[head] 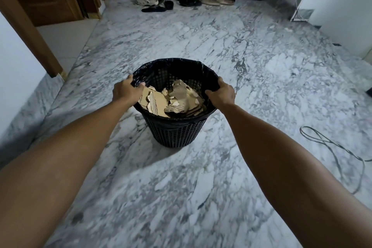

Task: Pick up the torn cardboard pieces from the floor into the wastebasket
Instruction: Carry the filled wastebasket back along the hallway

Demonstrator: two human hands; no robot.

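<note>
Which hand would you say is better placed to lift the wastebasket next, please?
Neither clearly: the left hand and right hand grip opposite sides of the wastebasket rim, so lifting with both seems best.

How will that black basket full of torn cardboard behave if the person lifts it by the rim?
Probably light: the basket is thin plastic mesh and holds only cardboard pieces. With the left hand and right hand on opposite sides of the rim, it should rise level. The mesh rim may flex a little.
</note>
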